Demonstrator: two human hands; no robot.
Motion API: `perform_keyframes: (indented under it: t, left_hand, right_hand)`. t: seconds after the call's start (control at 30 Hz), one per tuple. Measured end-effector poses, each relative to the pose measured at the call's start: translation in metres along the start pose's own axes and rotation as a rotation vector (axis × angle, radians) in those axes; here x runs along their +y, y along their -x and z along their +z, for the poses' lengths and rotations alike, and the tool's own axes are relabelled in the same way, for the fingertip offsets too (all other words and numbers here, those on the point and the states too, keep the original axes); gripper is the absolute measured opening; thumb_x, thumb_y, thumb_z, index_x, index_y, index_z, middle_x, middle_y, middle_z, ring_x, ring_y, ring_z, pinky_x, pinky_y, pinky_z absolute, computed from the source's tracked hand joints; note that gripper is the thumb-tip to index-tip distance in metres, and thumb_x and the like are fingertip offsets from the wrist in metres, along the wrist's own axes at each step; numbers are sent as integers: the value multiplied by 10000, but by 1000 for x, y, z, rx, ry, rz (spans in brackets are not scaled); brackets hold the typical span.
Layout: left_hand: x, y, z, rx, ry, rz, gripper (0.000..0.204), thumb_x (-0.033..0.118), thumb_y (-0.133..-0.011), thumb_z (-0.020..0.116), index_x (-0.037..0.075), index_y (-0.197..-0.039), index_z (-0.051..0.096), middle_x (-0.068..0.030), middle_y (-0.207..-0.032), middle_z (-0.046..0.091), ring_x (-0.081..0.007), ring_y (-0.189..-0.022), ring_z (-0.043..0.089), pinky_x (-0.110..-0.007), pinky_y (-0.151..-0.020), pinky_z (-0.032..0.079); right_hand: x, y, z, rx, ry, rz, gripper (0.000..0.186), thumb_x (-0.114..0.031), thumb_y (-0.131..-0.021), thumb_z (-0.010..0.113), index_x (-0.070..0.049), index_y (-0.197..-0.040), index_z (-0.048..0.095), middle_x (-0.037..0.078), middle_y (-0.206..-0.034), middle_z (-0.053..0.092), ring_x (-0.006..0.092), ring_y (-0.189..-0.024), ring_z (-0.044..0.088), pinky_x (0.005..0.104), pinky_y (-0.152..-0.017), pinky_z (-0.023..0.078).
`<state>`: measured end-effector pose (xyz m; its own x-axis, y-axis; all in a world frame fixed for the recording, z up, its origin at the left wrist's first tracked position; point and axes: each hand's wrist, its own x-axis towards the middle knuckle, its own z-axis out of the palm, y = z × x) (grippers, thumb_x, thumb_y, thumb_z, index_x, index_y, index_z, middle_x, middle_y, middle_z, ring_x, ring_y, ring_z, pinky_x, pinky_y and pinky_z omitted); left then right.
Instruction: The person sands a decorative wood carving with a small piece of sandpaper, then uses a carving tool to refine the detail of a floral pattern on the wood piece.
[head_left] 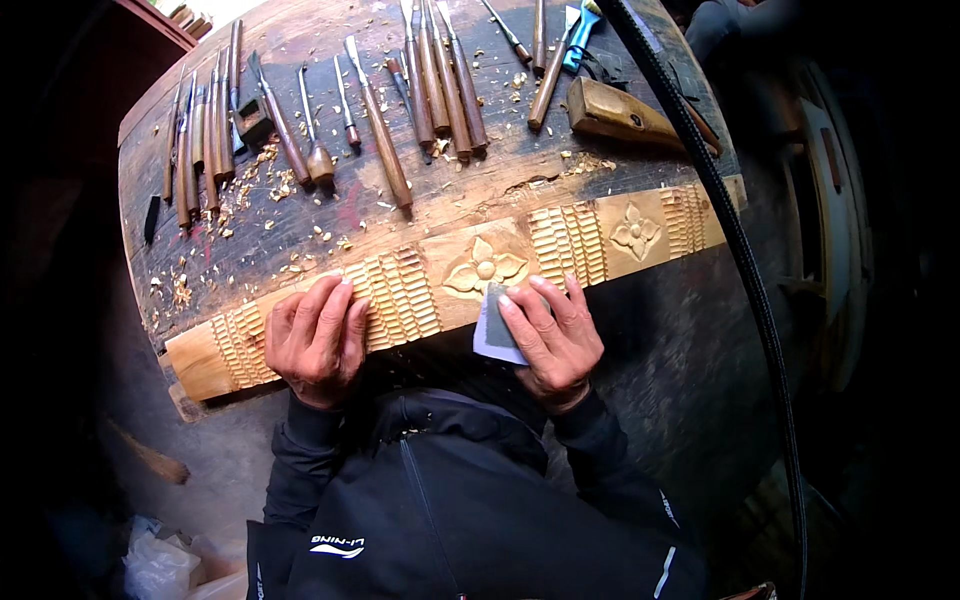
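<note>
A long carved wooden strip [620, 235] with flower and ribbed patterns lies along the near edge of a dark workbench [300, 215]. My left hand [316, 338] rests flat on the strip's ribbed part, fingers spread, pressing it down. A folded grey piece of sandpaper [493, 325] is pinched in my right hand [553, 335] against the strip's front edge, just below a carved flower [484, 268].
Many wooden-handled chisels [380, 130] lie in rows across the bench among wood chips. A wooden mallet [620, 115] and a blue-handled tool [580, 40] lie at the far right. A black cable [740, 260] curves down the right side. White plastic bags [160, 565] sit on the floor at lower left.
</note>
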<state>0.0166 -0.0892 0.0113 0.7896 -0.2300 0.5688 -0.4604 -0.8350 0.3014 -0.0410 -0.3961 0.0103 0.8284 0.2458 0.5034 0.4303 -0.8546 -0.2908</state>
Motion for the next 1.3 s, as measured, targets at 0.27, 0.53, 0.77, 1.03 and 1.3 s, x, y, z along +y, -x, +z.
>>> perform_keyframes:
  t: [0.27, 0.53, 0.77, 1.03, 1.3]
  left_hand:
    - [1, 1, 4, 14, -63, 13, 278, 131, -922, 958, 77, -1185, 886, -60, -1182, 862, -271, -924, 736, -407, -859, 579]
    - [0, 2, 4, 11, -82, 15, 271, 133, -929, 955, 81, -1186, 889, -58, -1189, 865, -271, -922, 738, -402, -862, 575]
    - [0, 4, 7, 13, -93, 18, 268, 148, -942, 953, 89, -1197, 893, -53, -1194, 867, -271, -929, 738, -401, -861, 576]
    - [1, 4, 6, 3, -84, 1, 264, 156, -938, 957, 97, -1188, 897, -45, -1195, 868, -269, -927, 732, -398, -866, 578]
    - [-1, 2, 5, 5, -83, 9, 246, 152, -938, 953, 96, -1171, 899, -48, -1183, 865, -272, -919, 734, -400, -860, 579]
  right_hand:
    - [16, 0, 4, -67, -16, -42, 426, -281, -957, 831, -117, -1346, 888, 77, -1323, 855, 348, -1316, 773, 645, -1275, 514]
    - [8, -3, 13, -62, 23, 7, 410, -278, -949, 844, -156, -1337, 899, 50, -1427, 830, 360, -1468, 682, 733, -1356, 356]
    - [-3, -29, 22, -107, -18, 32, 404, -264, -928, 858, -197, -1325, 887, 70, -1468, 797, 437, -1514, 641, 749, -1340, 352]
    - [-5, -35, 10, -182, -5, 65, 401, -256, -893, 903, -164, -1283, 892, 95, -1528, 765, 453, -1574, 584, 755, -1339, 351]
    - [-24, -31, 18, -132, 32, 140, 386, -222, -907, 886, -101, -1273, 883, 133, -1540, 756, 488, -1590, 564, 758, -1324, 366]
